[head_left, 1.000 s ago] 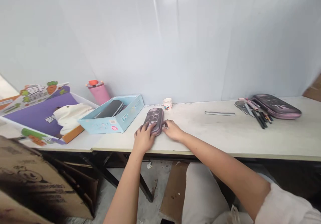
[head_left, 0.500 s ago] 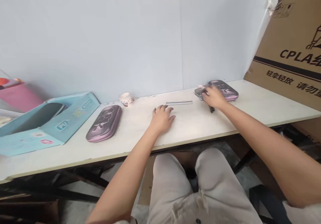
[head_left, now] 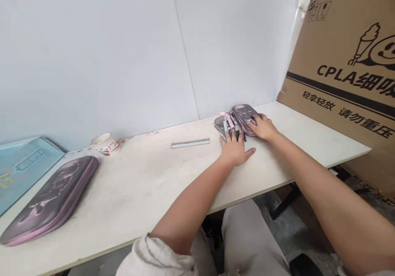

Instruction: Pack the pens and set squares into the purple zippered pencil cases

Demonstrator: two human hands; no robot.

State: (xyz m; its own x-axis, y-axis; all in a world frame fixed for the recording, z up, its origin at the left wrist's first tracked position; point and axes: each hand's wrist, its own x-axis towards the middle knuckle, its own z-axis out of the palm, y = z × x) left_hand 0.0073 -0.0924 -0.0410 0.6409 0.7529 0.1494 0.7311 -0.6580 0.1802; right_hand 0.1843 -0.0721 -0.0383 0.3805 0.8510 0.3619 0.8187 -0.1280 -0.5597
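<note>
My right hand (head_left: 262,127) rests on the near right side of a dark purple pencil case (head_left: 243,113) by the wall, its fingers spread over the lid. Just left of that case lies a small group of stationery: a pink pen (head_left: 230,121), a grey protractor (head_left: 219,122) and several dark pens, partly covered by fingers. Over the near end of this group my left hand (head_left: 233,149) lies with fingers stretched out and thumb apart. Further left on the table, a clear ruler (head_left: 190,143) lies flat, touched by neither hand.
A second purple pencil case (head_left: 52,197) lies at the front left of the white table (head_left: 142,185). Behind it stand a paper cup (head_left: 105,144) and a light blue box (head_left: 27,164). A large cardboard box (head_left: 348,78) leans at the right, and the wall borders the back edge.
The view has turned right. My left hand has moved right, from beside the ruler to the pens. My right hand has gone from the stationery onto the pencil case.
</note>
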